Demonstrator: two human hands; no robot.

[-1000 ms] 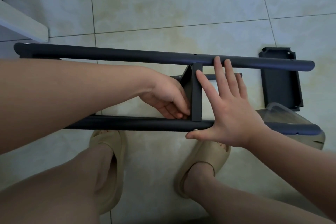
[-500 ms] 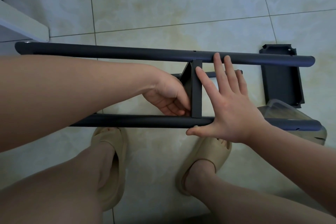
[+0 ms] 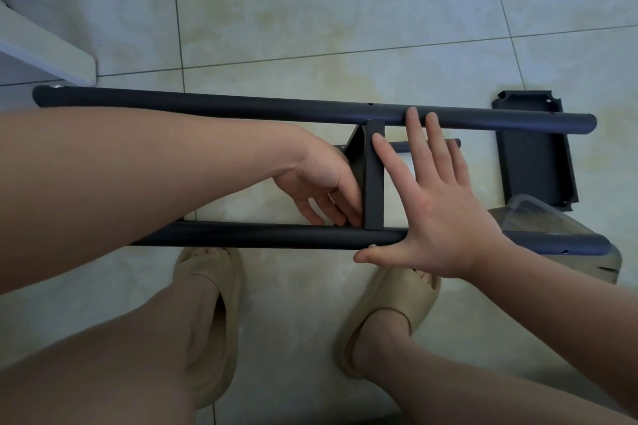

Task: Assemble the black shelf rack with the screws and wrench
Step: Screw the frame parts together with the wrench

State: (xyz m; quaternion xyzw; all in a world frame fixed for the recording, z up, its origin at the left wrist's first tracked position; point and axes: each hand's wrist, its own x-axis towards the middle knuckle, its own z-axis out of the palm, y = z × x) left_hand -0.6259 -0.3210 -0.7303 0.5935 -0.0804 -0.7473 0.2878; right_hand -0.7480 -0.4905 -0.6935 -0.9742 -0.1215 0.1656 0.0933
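Little has shifted: the right hand [image 3: 438,217] stays spread flat, while the left hand [image 3: 321,183] has slid its fingers down towards the near tube. By the right thumb, a small silver screw head [image 3: 372,246] sits in the near round black metal tube [image 3: 259,235] of the half-built black shelf rack. Just left of the palm stands the flat black metal cross panel [image 3: 374,183]. The left fingers bend against its lower edge; whether they pinch anything I cannot tell. Under the right fingertips runs the far black tube [image 3: 241,109]. The frame looks stiff, light and smooth, best gripped on the tubes near the joint.
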